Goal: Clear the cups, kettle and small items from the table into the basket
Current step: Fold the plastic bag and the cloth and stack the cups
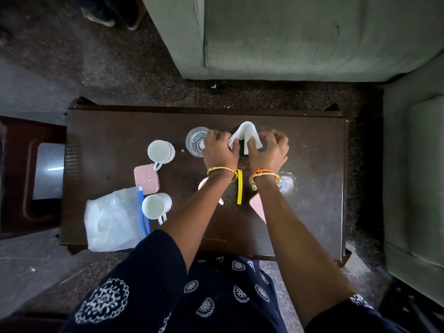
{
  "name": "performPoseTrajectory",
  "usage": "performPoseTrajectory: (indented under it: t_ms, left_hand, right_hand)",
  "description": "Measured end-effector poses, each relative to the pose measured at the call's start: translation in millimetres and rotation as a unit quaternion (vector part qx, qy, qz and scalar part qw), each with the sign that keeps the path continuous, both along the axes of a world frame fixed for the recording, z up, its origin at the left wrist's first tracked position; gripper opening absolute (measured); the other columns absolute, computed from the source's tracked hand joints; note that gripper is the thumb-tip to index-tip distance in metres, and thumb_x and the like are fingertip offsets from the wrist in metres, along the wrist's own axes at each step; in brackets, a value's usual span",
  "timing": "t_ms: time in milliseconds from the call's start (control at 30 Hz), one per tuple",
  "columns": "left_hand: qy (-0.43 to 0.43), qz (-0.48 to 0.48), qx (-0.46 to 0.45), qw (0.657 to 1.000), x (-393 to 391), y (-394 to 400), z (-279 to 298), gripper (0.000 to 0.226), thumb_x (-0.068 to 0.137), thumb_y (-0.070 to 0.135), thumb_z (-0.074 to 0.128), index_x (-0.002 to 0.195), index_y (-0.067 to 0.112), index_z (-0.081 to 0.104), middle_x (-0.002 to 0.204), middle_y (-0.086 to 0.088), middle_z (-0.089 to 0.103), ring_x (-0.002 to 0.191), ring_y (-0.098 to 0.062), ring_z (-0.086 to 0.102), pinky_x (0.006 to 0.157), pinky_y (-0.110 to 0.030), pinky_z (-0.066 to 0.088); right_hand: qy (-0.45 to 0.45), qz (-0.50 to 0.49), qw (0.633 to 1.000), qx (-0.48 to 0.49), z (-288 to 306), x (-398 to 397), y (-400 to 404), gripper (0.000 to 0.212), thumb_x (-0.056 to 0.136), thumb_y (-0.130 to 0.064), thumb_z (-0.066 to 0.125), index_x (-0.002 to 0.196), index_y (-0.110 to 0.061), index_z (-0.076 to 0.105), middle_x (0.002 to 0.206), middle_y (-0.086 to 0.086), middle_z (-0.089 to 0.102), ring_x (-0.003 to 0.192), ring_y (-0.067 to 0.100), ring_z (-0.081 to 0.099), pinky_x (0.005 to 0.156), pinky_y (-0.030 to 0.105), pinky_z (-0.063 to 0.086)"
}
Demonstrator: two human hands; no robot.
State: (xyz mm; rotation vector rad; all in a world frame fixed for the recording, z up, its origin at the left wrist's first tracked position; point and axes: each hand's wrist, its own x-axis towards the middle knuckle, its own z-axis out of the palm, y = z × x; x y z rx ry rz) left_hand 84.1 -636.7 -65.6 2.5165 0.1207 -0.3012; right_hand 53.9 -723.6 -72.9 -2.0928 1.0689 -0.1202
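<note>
Both hands, left hand and right hand, are pinched on a white folded tissue over a dark round object, far side of the dark wooden table. An elbow could tip the clear drinking glass just beside them; whether it holds water, I cannot tell. Two white ceramic cups stand empty. No basket is visible.

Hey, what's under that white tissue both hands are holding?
Under the white tissue, between the left hand and right hand, sits a dark round object. Only a sliver shows; the tissue and hands cover the rest, so I cannot identify it.
</note>
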Motion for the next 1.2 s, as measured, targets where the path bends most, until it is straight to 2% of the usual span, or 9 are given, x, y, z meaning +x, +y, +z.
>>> performPoseTrajectory:
  t_ms: [333, 400, 500, 700, 767, 900, 1067, 1133, 1200]
  left_hand:
    - [0.051, -0.008, 0.025, 0.998, 3, -5, 0, 0.030, 0.087, 0.032, 0.058, 0.104, 0.008, 0.064, 0.110, -0.013, 0.059, 0.102, -0.032, 0.056, 0.083, -0.046, 0.050]
    - [0.056, -0.014, 0.012, 0.998, -2, -5, 2, 0.033, 0.084, 0.031, 0.061, 0.108, 0.008, 0.059, 0.110, -0.014, 0.058, 0.101, -0.032, 0.057, 0.081, -0.045, 0.052]
    - [0.063, 0.007, -0.051, 0.997, -15, 0, 5, 0.035, 0.081, 0.021, 0.064, 0.112, 0.007, 0.053, 0.112, -0.013, 0.056, 0.097, -0.033, 0.059, 0.077, -0.045, 0.054]
    - [0.045, 0.038, -0.132, 0.990, -46, 27, 16, 0.035, 0.084, 0.013, 0.059, 0.119, 0.008, 0.052, 0.114, -0.011, 0.062, 0.088, -0.027, 0.064, 0.077, -0.042, 0.056]
    - [0.033, 0.044, -0.144, 0.988, -56, 38, 20, 0.027, 0.087, 0.014, 0.057, 0.113, 0.007, 0.056, 0.107, -0.013, 0.066, 0.090, -0.025, 0.065, 0.077, -0.040, 0.056]
    - [0.042, 0.063, -0.133, 0.988, -81, 73, 20, 0.017, 0.090, 0.019, 0.052, 0.102, 0.011, 0.061, 0.098, -0.010, 0.071, 0.089, -0.026, 0.065, 0.075, -0.038, 0.055]
    - [0.039, 0.135, -0.117, 0.983, -107, 136, 16, 0.016, 0.090, 0.012, 0.054, 0.102, 0.007, 0.063, 0.097, -0.015, 0.072, 0.092, -0.031, 0.067, 0.080, -0.041, 0.055]
    - [0.028, 0.160, -0.112, 0.980, -115, 164, 16, 0.016, 0.089, 0.011, 0.054, 0.102, 0.007, 0.063, 0.097, -0.015, 0.071, 0.091, -0.031, 0.066, 0.080, -0.037, 0.055]
    - [0.003, 0.187, -0.107, 0.976, -122, 195, 15, 0.015, 0.089, 0.009, 0.054, 0.100, 0.005, 0.063, 0.100, -0.015, 0.070, 0.091, -0.031, 0.066, 0.079, -0.033, 0.052]
  right_hand:
    - [0.002, 0.010, 0.999, 0.030, 1, -1, 0, 0.022, 0.080, -0.020, 0.062, 0.097, -0.007, 0.065, 0.117, 0.013, 0.054, 0.106, 0.032, 0.052, 0.091, 0.045, 0.045]
    - [-0.023, 0.007, 0.999, 0.034, 5, -5, 2, 0.020, 0.079, -0.020, 0.063, 0.096, -0.009, 0.063, 0.112, 0.011, 0.055, 0.093, 0.024, 0.057, 0.083, 0.042, 0.050]
    - [-0.064, -0.019, 0.997, 0.038, 10, -14, 9, 0.016, 0.080, -0.016, 0.063, 0.094, -0.009, 0.061, 0.103, 0.005, 0.056, 0.065, -0.001, 0.050, 0.067, 0.023, 0.044]
    - [-0.150, -0.032, 0.987, 0.037, 21, -44, 26, 0.003, 0.080, -0.012, 0.059, 0.081, -0.010, 0.060, 0.082, 0.004, 0.060, 0.062, 0.007, 0.051, 0.057, 0.020, 0.046]
    - [-0.155, -0.026, 0.986, 0.053, 23, -56, 35, 0.009, 0.082, -0.020, 0.055, 0.079, -0.012, 0.059, 0.071, 0.000, 0.060, 0.060, 0.007, 0.052, 0.054, 0.017, 0.044]
    - [-0.122, -0.009, 0.991, 0.061, 27, -79, 63, 0.026, 0.086, -0.027, 0.052, 0.063, -0.018, 0.045, 0.049, -0.012, 0.042, 0.050, 0.002, 0.047, 0.049, 0.019, 0.028]
    - [-0.087, 0.029, 0.992, 0.082, 30, -96, 104, 0.031, 0.089, -0.017, 0.057, 0.060, -0.009, 0.051, 0.047, -0.002, 0.049, 0.046, 0.018, 0.041, 0.049, 0.026, 0.025]
    - [-0.079, 0.045, 0.991, 0.097, 33, -99, 126, 0.030, 0.088, -0.014, 0.059, 0.059, -0.009, 0.051, 0.047, -0.008, 0.046, 0.045, 0.016, 0.040, 0.050, 0.024, 0.025]
    - [-0.066, 0.071, 0.990, 0.106, 34, -101, 152, 0.030, 0.087, -0.018, 0.058, 0.059, -0.007, 0.053, 0.049, -0.001, 0.052, 0.047, 0.019, 0.045, 0.051, 0.026, 0.032]
